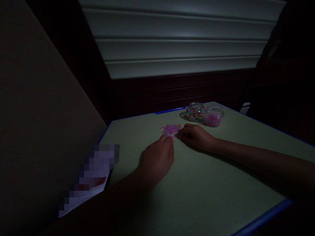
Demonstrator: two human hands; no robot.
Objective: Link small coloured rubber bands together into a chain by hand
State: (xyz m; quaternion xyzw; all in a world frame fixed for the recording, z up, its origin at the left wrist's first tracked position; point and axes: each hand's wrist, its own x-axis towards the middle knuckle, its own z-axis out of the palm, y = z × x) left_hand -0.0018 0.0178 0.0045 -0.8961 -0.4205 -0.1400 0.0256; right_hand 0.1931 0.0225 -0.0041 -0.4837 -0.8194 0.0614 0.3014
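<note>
A small heap of tiny pink, purple and multicoloured bands (171, 128) lies on the pale green table (211, 193). My left hand (158, 159) is at the near side of the heap with its fingers curled together; whatever is in them is hidden. From the right, my right hand (199, 137) reaches to the heap's edge, thumb and fingers pinched together low over the table. Any band between those fingertips is too small and dark to make out. Behind the right hand is a clear round jar of pink bands (213, 119), next to a clear jar of multicoloured rings (195, 113).
Blue edging (264, 218) runs round the table. At the left edge is a white sheet or packet (98, 178), partly blurred out. A wall (49, 98) rises on the left, and a white slatted shutter (182, 46) stands beyond the table. The scene is dim.
</note>
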